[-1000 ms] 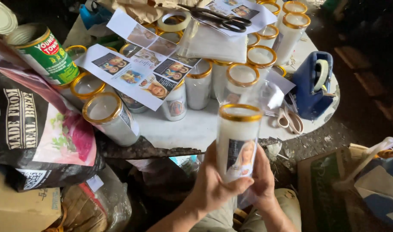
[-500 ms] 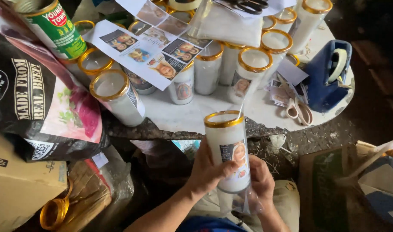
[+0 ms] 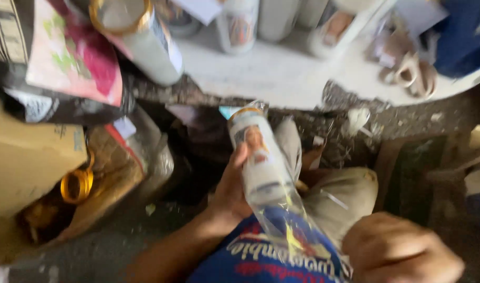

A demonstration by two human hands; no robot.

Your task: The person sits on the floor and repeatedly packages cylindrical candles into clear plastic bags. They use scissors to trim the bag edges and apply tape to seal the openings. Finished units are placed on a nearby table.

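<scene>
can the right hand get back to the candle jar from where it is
Probably yes. The right hand is off the candle jar, which the left hand holds; only the clear plastic wrap lies between them.

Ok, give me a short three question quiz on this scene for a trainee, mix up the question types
1. True or false: the left hand holds the tall white candle jar in a closed grip.
2. What trails from the lower end of the jar?
A. a clear plastic sleeve
B. a red ribbon
C. a metal chain
3. Fill in: the jar with the gold rim at the top left rests on the edge of the white ____.

Key: 1 true; 2 A; 3 table. The right hand is blurred, so its hold on the sleeve cannot be judged.
</scene>
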